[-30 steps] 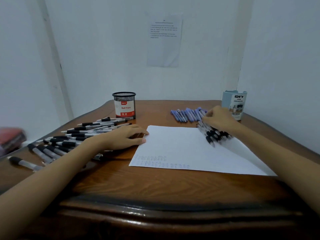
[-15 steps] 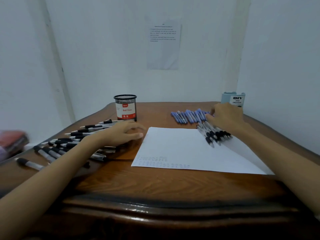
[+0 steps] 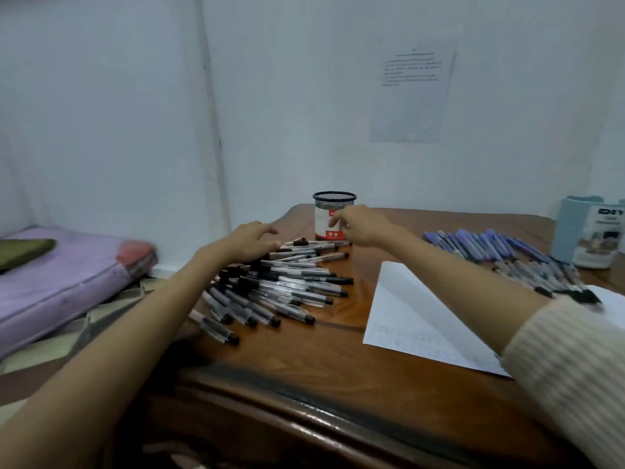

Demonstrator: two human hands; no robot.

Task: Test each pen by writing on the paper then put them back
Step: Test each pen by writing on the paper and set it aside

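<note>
Left hand (image 3: 247,243) rested, fingers spread, on black pens (image 3: 287,282) near the left edge of the desk (image 3: 304,367); right hand (image 3: 360,226) at the cup (image 3: 333,201), grip unclear. Paper (image 3: 406,309) bore marks; returning pens seemingly remained.

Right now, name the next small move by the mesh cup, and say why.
Probably close the right grip around the black mesh pen cup and draw it toward the black pens. That grip is empty, fingers at the cup's label; the left grip spreads open over the pile's far end, and the pens lie loose on the table.
</note>
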